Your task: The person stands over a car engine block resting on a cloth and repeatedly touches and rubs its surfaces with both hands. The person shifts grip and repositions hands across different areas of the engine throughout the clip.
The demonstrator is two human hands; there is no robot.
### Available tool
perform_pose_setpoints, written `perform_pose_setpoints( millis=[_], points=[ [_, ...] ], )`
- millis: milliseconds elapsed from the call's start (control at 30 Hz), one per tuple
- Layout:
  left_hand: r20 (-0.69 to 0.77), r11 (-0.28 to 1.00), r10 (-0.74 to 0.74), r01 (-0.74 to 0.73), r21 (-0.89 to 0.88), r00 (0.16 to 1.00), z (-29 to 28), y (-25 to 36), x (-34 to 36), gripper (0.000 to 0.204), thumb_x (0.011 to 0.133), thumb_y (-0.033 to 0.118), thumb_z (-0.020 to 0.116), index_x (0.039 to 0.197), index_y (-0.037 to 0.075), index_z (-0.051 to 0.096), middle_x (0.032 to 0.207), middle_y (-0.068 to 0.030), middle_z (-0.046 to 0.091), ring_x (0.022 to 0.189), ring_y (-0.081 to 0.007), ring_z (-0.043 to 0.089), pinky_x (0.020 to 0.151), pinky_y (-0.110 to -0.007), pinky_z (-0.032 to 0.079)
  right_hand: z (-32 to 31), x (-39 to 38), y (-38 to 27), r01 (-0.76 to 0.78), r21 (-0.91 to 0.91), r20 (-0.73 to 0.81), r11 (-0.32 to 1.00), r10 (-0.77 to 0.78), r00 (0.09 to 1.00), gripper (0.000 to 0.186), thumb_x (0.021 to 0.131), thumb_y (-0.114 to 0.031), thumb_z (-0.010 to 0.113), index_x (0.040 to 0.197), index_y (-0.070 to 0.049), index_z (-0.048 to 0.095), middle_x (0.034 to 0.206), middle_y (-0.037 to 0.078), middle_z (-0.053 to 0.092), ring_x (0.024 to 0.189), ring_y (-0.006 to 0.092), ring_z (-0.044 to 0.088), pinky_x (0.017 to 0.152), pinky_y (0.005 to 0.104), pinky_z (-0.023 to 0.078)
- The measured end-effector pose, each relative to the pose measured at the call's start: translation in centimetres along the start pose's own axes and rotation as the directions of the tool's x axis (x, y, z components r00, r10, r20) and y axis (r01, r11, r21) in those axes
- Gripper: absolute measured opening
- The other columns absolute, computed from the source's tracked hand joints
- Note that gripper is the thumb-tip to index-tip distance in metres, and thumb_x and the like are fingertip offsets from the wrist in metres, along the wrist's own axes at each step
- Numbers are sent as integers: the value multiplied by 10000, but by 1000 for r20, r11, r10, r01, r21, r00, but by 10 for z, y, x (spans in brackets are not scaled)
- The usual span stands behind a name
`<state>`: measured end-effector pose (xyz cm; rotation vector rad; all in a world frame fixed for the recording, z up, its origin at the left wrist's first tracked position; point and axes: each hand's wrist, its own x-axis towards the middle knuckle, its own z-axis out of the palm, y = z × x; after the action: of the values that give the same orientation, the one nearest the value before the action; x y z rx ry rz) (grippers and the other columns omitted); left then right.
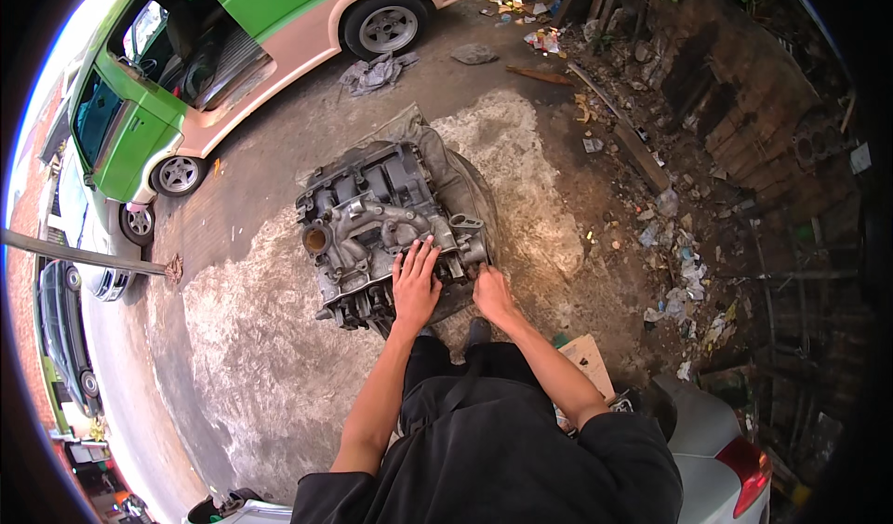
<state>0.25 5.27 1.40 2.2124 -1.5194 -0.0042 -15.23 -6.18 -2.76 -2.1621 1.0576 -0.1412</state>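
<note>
A grimy metal engine (367, 198) with a pipe-branched intake casting on top lies on a dark grey cloth (474, 184) spread on the ground before me. My left hand (417, 280) rests on the engine's near edge, fingers stretched out and apart. At the engine's near right corner, below a round metal housing (474, 245), my right hand (491, 289) has its fingers curled closed; what they grip, if anything, is hidden.
A green and pink van (223, 87) stands beyond the engine, a pole (93, 259) and parked cars to the left. Debris (688, 282) lines a dark wall at right. A grey car's rear (707, 431) and cardboard (584, 361) are near my right side.
</note>
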Motion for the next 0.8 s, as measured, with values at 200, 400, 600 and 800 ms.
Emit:
perform_pose_setpoints(
  millis=[200, 400, 600, 800],
  points=[
    [-3, 1000, 1, -1, 7, 1000, 0, 0, -1, 704, 818, 42, 680, 1495, 162, 530, 1653, -28, 439, 1538, -255, 382, 1258, -507, 270, 8, -16, 7, 32, 15, -26, 999, -32, 999, 517, 933, 48, 574, 1423, 186, 481, 1186, 350, 608, 1023, 476, 646, 875, 512, 546],
    [42, 1000, -22, 21, 24, 999, -2, 1, -1, 710, 839, 65, 680, 1520, 173, 510, 1666, 2, 414, 1550, -228, 357, 1274, -483, 252, 21, -30, 16, 1, 113, -38, 994, 3, 999, 572, 947, 67, 526, 1503, 139, 415, 1284, 343, 568, 1100, 509, 629, 941, 526, 526],
    [29, 999, -12, 11, 38, 1000, -1, 1, -1, 707, 840, 70, 684, 1518, 170, 511, 1664, -2, 415, 1550, -229, 356, 1272, -489, 251, 29, -31, 18, 19, 118, -78, 993, -9, 997, 523, 978, 55, 506, 1495, 118, 451, 1252, 324, 592, 1069, 501, 634, 908, 538, 524],
    [29, 1000, -12, 11, 26, 1000, -2, 1, -1, 697, 845, 65, 674, 1515, 167, 513, 1664, -4, 415, 1549, -231, 358, 1270, -488, 256, 32, -31, 28, 60, 139, -146, 989, -39, 988, 504, 988, 50, 511, 1488, 98, 480, 1213, 307, 611, 1057, 483, 637, 882, 520, 528]
  ],
)
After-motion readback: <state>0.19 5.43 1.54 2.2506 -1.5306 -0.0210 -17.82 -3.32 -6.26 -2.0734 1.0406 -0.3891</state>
